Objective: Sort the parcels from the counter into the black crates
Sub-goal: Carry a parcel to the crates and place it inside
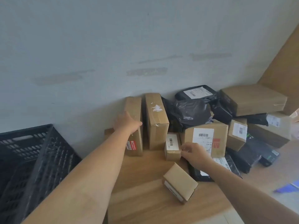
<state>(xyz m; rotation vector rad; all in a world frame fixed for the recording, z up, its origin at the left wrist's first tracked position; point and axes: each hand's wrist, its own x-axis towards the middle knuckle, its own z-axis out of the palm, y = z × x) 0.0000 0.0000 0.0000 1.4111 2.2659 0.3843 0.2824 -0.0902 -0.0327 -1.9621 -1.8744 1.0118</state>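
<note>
Left grip: my left hand [126,122] is wrapped over the top of a tall upright box [134,125], thumb on its right edge, fingers curled round the far side, so it is holding that box.
Right grip: my right hand [193,152] pinches the right top corner of a small labelled box [172,147], thumb and fingertips narrowed onto it.
Tall upright box: stands on end on the bench [145,199], close to the wall [97,46], with a red sticker low on its front face.
Second upright box [156,120]: stands just beside the first, to its right, with torn white tape on its face.
Small labelled box: sits on the bench just in front of the second upright box, barcode label facing up.
Loose small box [180,183]: lies tilted on the bench, nearer me, apart from both hands.
Parcel pile: behind my right hand, a large labelled box [205,138], black plastic bags [192,110] and a flat brown box [252,99] heaped towards the right corner.
Black crate [32,156]: at the left, beside the bench; I cannot tell what it holds.
</note>
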